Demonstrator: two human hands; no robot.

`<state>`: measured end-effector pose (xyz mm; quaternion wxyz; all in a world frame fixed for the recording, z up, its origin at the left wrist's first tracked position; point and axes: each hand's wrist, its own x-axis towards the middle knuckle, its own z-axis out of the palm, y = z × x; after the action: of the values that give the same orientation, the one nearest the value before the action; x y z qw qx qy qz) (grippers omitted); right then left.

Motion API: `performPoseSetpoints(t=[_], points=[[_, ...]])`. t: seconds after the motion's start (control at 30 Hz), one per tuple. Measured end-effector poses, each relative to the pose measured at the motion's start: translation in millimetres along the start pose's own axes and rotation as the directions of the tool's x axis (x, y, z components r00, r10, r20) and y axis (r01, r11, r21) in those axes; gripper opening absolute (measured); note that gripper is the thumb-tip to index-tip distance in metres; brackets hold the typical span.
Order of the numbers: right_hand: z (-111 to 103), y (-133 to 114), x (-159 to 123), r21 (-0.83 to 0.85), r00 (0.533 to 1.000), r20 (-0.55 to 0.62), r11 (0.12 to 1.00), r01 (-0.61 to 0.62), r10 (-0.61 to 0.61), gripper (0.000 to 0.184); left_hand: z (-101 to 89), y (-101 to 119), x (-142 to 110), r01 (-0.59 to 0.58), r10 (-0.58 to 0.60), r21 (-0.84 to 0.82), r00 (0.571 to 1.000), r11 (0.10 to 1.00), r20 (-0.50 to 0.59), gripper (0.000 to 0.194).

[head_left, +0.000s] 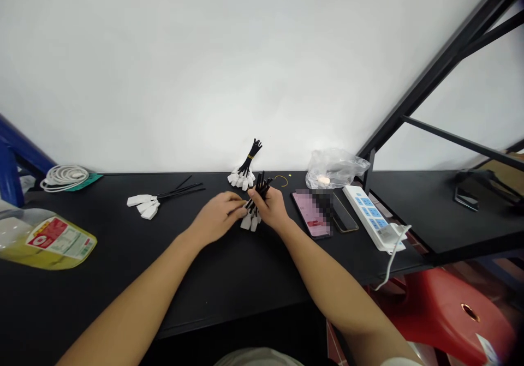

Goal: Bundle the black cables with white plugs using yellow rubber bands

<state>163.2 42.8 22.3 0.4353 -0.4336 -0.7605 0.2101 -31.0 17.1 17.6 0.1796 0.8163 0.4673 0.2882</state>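
Observation:
My right hand is shut around a bundle of black cords with white tags, the tags hanging below my fingers. My left hand comes in from the left, its fingertips at the bundle; I cannot tell whether they grip it. Just behind stands a second bundle of black cords, bound with a yellow tie, its white tags resting on the black table. A looser group of white tags lies to the left. A thin yellow wire lies behind my right hand.
To the right lie a phone, a second phone, a white power strip and a plastic bag. A white cable coil and yellow pouch lie left. A black metal frame rises right.

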Motion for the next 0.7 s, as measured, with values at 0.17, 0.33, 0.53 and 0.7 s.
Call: performPoseSetpoints(t=[0.17, 0.33, 0.53, 0.7], points=[[-1.4, 0.2, -0.1, -0.029, 1.0, 0.008, 1.0, 0.009, -0.008, 0.044, -47.1, -76.0, -11.4, 0.53, -0.455, 0.36, 0.847, 0.768, -0.277, 0.033], [-0.1, 3.7, 0.4, -0.041, 1.0, 0.029, 0.999, 0.011, -0.01, 0.045, -67.5, -105.6, -23.7, 0.635, -0.565, 0.477, 0.768, 0.608, -0.302, 0.026], [3.6, 3.1, 1.8, 0.014, 0.999, 0.034, 1.0, -0.003, 0.003, 0.045, -54.8, -46.0, -10.6, 0.478, -0.302, 0.152, 0.738, 0.865, -0.603, 0.037], [8.7, -0.6, 2.2, 0.041, 0.999, 0.031, 0.999, 0.006, -0.008, 0.034, 11.0, 13.9, 0.9, 0.14, -0.249, -0.374, 0.932, 0.917, -0.263, 0.029]])
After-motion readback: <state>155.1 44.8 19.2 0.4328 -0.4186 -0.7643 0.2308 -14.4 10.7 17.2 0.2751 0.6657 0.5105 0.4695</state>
